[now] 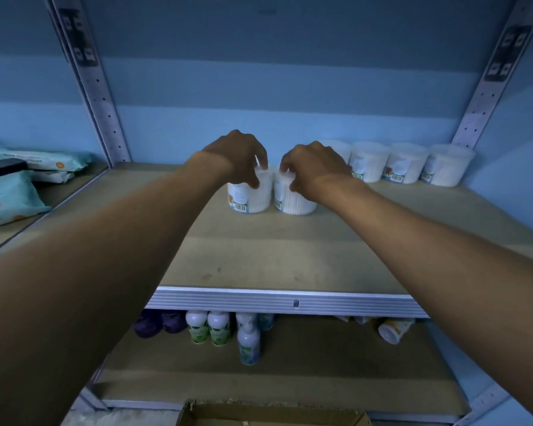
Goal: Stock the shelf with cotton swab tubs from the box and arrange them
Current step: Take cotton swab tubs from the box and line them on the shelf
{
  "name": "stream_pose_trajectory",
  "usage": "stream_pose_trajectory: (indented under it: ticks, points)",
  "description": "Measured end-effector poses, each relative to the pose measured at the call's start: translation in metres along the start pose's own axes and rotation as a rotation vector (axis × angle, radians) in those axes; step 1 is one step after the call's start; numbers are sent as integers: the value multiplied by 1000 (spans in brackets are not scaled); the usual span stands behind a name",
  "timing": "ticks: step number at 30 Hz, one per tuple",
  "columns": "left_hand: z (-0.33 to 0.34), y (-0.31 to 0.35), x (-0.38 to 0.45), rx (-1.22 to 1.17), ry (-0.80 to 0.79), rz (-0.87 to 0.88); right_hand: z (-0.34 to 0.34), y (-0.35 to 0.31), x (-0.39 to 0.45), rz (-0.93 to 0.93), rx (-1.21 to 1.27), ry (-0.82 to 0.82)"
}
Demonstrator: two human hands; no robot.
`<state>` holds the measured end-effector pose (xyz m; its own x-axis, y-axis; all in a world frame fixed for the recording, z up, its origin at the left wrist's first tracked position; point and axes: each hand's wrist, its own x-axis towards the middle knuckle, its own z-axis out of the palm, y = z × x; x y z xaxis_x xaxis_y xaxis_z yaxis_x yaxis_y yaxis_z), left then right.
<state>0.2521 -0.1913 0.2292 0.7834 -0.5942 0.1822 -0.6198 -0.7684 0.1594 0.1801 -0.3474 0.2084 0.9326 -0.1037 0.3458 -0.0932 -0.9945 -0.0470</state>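
Two bare arms reach forward over a cardboard box (271, 415) whose open top edge shows at the bottom of the view; what it still holds is hidden. Beyond it a lower shelf carries bottles (211, 329) and a few purple items, one bottle lying on its side at the right. On the wooden shelf (290, 256) above, mid-depth, two cotton swab tubs stand side by side, nearly touching. The left hand (239, 155) grips the left tub (250, 196) from above, fingers curled over its lid and thumb down the front. The right hand (313, 167) holds the right tub (294, 199) the same way. Both tubs look set down on the board but not yet released. Farther back, along the wall at the right, a row of tubs (403, 162) is already lined up, at least four, barcodes facing out. My judgement: stocking is underway, this pair still needs sliding back into line, and much of the shelf's left side remains unfilled. Wipe packs (10, 195) lie in the neighbouring bay.
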Motion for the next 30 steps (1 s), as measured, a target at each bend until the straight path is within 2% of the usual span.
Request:
stream_pose_trajectory:
  ticks: [13,23,30]
  points:
    - [14,-19,66,33,44,6,30,21,58,-59,-6,107]
    - [25,-30,107,99,86,38,42,29,92,-6,10,110]
    - [31,-34,124,58,92,-3,49,35,107,3,-15,98]
